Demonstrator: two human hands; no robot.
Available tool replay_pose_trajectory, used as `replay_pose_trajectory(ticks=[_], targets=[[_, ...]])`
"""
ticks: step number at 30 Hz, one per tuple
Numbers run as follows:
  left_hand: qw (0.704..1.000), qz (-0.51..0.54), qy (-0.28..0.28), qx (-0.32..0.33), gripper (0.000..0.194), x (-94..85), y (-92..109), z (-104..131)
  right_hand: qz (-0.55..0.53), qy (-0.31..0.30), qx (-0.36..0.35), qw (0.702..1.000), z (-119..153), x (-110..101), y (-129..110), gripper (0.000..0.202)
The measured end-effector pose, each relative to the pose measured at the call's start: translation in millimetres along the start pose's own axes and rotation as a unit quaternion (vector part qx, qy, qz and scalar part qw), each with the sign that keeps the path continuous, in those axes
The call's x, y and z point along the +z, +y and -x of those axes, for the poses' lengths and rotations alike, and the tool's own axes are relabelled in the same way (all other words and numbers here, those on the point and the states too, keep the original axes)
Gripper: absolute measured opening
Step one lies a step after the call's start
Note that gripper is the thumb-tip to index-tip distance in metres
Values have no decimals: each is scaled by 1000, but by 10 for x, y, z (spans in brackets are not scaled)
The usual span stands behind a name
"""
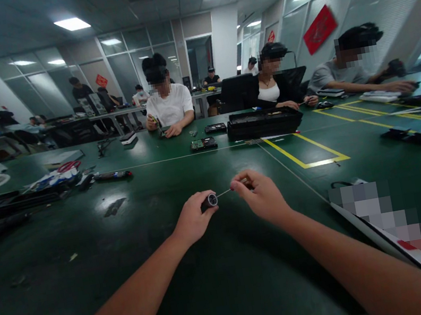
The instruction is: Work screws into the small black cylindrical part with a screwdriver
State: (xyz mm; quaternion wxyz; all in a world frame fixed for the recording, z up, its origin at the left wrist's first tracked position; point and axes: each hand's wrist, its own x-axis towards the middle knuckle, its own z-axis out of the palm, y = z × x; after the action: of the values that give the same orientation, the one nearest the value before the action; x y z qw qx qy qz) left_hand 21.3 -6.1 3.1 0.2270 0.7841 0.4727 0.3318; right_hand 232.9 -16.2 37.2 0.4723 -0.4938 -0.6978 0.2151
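Observation:
Above the green table, my left hand (196, 216) is closed around a short black cylinder (212, 200) with a pale-rimmed round end that faces me. Its inner detail is too small to make out. My right hand (260, 192) pinches a thin screwdriver (223, 193); the slim metal shaft points left, and its tip meets or nearly meets the cylinder's right edge. Fingers hide most of the screwdriver's handle, though a bit of red shows by the fingertips.
Across the green table (157, 300) lie a circuit board module (203, 143) and a long black housing (264, 123). A dark pen-like tool (112, 176) is at left, yellow tape (326, 162) at right. Several people sit working opposite; a blurred-out white object (393, 234) lies by my right forearm.

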Motion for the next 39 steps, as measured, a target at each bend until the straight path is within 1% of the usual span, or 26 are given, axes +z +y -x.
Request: replay_pose_trajectory(ticks=[1, 2, 4, 7, 9, 10, 12, 16, 17, 19, 22, 25, 26, 29, 31, 35, 37, 39], targets=[[1000, -6, -3, 1, 31, -5, -10, -2, -12, -19, -19, 1000, 1, -7, -1, 17], [1000, -11, -3, 1, 31, -10, -18, -4, -15, -33, -35, 999, 3, -15, -4, 18], [1000, -19, 1, 5, 31, -16, -29, -9, -1, -44, -41, 998, 6, -29, -12, 22], [999, -32, 5, 10, 33, -15, -22, -15, 54, -30, -8, 998, -5, -31, -10, 31], [999, -46, -1, 11, 33, -10, -6, -16, 90, -12, -3, 996, -18, -21, 4, 37], [999, -52, -7, 12, 33, -8, 3, -15, 101, -9, -6, 995, -21, -17, 12, 36], [998, -59, -19, 14, 30, -7, 17, -13, 102, -20, -20, 994, -17, -14, 18, 32], [998, -61, -21, 9, 29, -13, 18, -11, 66, -61, -59, 994, 13, -36, -21, 35], [998, -63, -19, 8, 29, -15, 15, -11, 63, -64, -57, 994, 16, -43, -35, 34], [998, -63, -17, 9, 30, -15, 10, -10, 80, -63, -29, 994, 7, -52, -53, 30], [998, -56, -11, 12, 31, -10, 6, -8, 120, -49, 3, 991, -22, -45, -38, 38], [998, -57, -13, 14, 30, -5, -4, -7, 93, -53, 1, 994, -24, -27, -4, 29], [998, -59, -14, 13, 30, -5, -9, -7, 75, -60, -5, 995, -16, -22, 2, 29], [998, -56, -13, 0, 31, -11, -19, -5, 32, -71, -25, 997, 12, -24, -3, 39], [999, -52, -11, -7, 32, -16, -20, -5, 25, -67, -11, 997, 16, -32, -13, 38], [999, -50, -4, -5, 31, -7, -27, -16, 43, -57, 26, 997, -9, -33, -7, 26], [999, -48, 2, -3, 32, 5, -36, -22, 9, -54, 30, 998, -18, -16, 7, 21], [999, -45, 10, -2, 33, 13, -38, -24, -53, -46, 32, 997, -23, 9, 22, 18]])
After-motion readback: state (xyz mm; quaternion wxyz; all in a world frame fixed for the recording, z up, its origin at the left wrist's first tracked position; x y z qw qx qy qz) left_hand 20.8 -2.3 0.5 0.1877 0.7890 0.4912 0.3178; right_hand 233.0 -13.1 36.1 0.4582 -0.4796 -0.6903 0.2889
